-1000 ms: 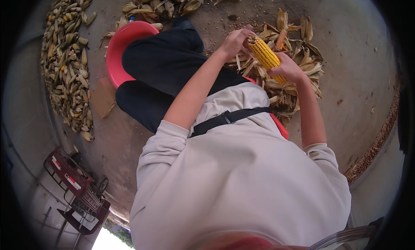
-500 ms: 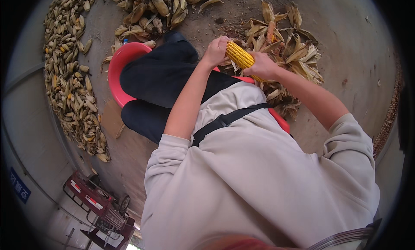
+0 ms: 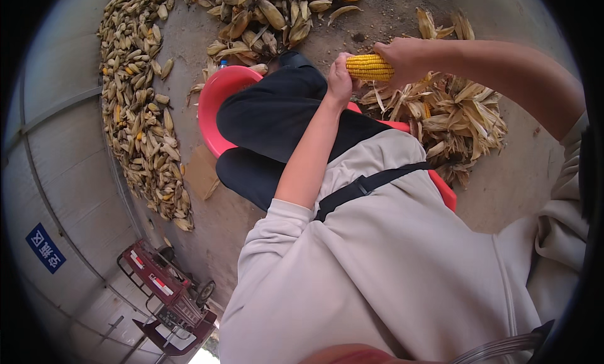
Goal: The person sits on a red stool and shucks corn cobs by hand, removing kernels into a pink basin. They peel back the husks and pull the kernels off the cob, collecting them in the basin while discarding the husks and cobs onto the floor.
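Observation:
A yellow corn cob (image 3: 369,67), stripped of its husk, is held level over my knees. My right hand (image 3: 402,59) grips its right end. My left hand (image 3: 340,81) is closed on its left end. Below the cob are my dark trousers (image 3: 283,122) and the pale sweatshirt with a black strap (image 3: 368,184). A heap of dry husks (image 3: 462,115) lies under my right forearm.
A red plastic basin (image 3: 217,103) sits on the ground by my left knee. Unhusked cobs (image 3: 141,112) lie in a long row along the wall and in a pile (image 3: 270,11) ahead. A red machine (image 3: 167,295) stands at lower left beside the grey wall.
The cob has swung from slanted to level and moved left over my knees. My right arm has stretched out. The view has tilted, showing more wall and machine.

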